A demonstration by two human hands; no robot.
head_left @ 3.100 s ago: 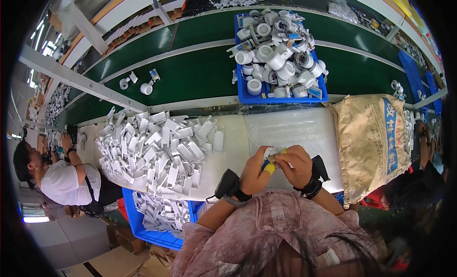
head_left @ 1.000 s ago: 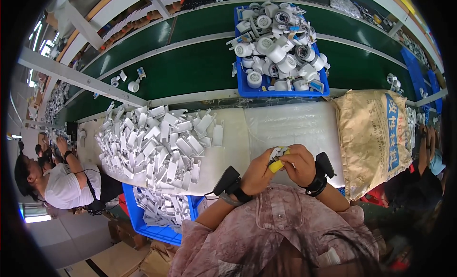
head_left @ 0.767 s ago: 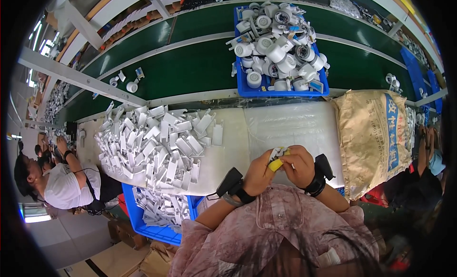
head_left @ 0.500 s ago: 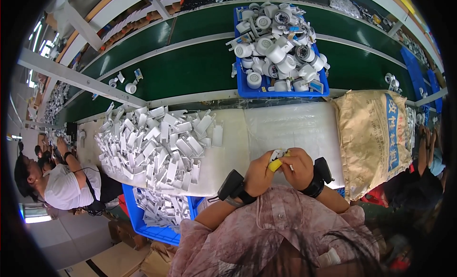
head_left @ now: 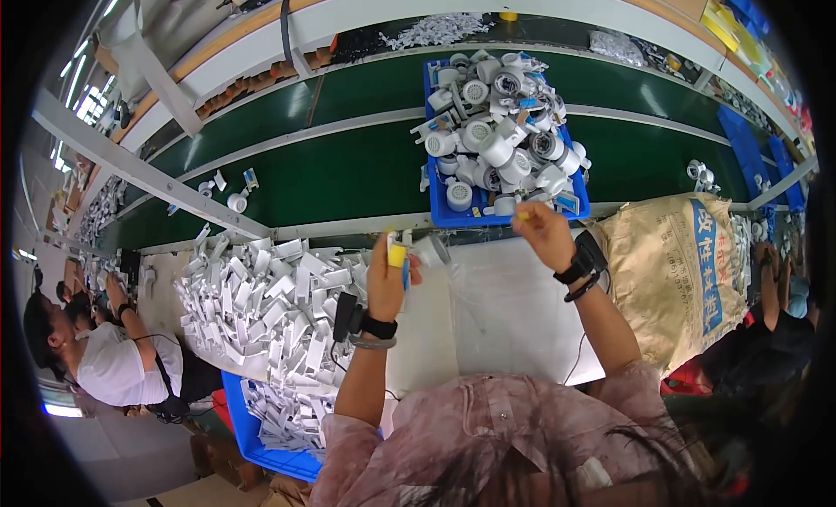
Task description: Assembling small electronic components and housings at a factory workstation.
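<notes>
My left hand (head_left: 384,285) is closed around a white plastic part with a round, cup-shaped head (head_left: 433,253). Something yellow (head_left: 397,255) shows by its thumb, and a bit of blue peeks out below. My right hand (head_left: 549,237) is raised at the near edge of a blue bin (head_left: 453,220), fingertips drawn together. A small yellow spot shows at those fingertips; whether it is a held piece or a finger cover I cannot tell. White round-headed parts (head_left: 496,148) are heaped in the bin.
Many white plastic pieces (head_left: 270,289) cover the table's left side, above another blue bin (head_left: 248,429). A brown paper sack (head_left: 666,280) lies at the right. Behind runs a green conveyor (head_left: 348,172) with a few loose parts. A person (head_left: 122,354) works at left.
My hands have moved apart from their meeting point near my body. The left went left and forward and now has the round-headed white part; the right reached forward to the bin.
</notes>
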